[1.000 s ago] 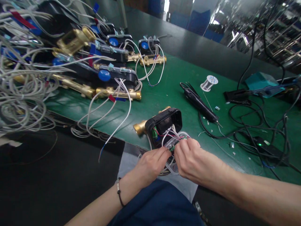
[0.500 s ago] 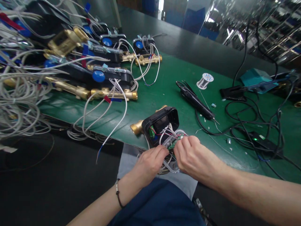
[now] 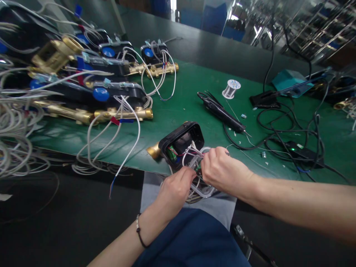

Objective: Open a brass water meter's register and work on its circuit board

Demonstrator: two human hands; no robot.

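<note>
An open black meter housing [image 3: 198, 129] with a brass pipe end [image 3: 154, 151] rests at the bench's front edge. White wires and a thin red one run from it to a small green circuit board [image 3: 198, 169], mostly covered by my fingers. My left hand [image 3: 176, 187] is closed, thumb and fingertips pinching the board's near edge. Curled tightly, my right hand [image 3: 219, 167] grips the board's other side; a small dark bit past its knuckles is unclear. Below both hands lies a clear plastic cover [image 3: 208, 193] among coiled cable.
Finished-looking brass meters [image 3: 122, 113] with blue caps and tangled white cables [image 3: 19, 129] crowd the left. Behind my right hand lie a black corded hand tool [image 3: 222, 113] and a solder wire spool [image 3: 231, 89]. Black cords, a teal stand [image 3: 292, 83] and a green-lit box [image 3: 304, 155] lie right.
The whole view has shifted, so the bench things sit further left. My right hand has turned slightly over the board, hiding more of it. My left hand keeps its pinch.
</note>
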